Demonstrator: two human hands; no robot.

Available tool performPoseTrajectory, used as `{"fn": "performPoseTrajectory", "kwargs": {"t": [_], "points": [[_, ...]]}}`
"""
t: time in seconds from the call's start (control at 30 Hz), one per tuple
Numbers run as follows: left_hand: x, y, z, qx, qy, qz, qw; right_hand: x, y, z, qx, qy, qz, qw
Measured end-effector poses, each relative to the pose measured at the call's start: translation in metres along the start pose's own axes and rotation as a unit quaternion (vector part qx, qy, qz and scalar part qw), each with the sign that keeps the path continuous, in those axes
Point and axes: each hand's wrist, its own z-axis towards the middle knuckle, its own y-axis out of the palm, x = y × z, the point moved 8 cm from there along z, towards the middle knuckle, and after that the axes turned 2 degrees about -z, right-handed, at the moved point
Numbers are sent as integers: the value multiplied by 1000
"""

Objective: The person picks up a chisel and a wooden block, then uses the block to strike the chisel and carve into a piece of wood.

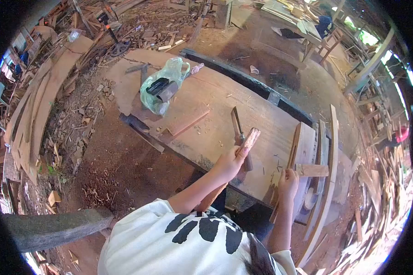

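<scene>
My left hand (229, 164) is wrapped round a rough length of wood (251, 138), its pale, splintered end pointing away from me over the bench. Just beyond that hand, a tool with a narrow dark blade (236, 121) and a brown handle (248, 162) lies on the bench top (266, 123). My right hand (288, 181) is closed at the near-left edge of a thick plank (304, 142). Against its fingers sits the left end of a short flat wooden piece (313, 170), which lies across the plank. What the right fingers grip is hidden.
A green plastic bag (162, 87) with dark items stands at the bench's far left, near a loose board (188, 120). Small nails or slivers are scattered by my right hand. Long strips (331, 151) lie along the right end. A beam (59, 229) stands left of me.
</scene>
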Motion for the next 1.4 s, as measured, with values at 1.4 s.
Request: {"fn": "performPoseTrajectory", "kwargs": {"t": [1.4], "points": [[-80,-83,55,135,-127,81,979,-45,84,0,-115,-62,-44,991]]}}
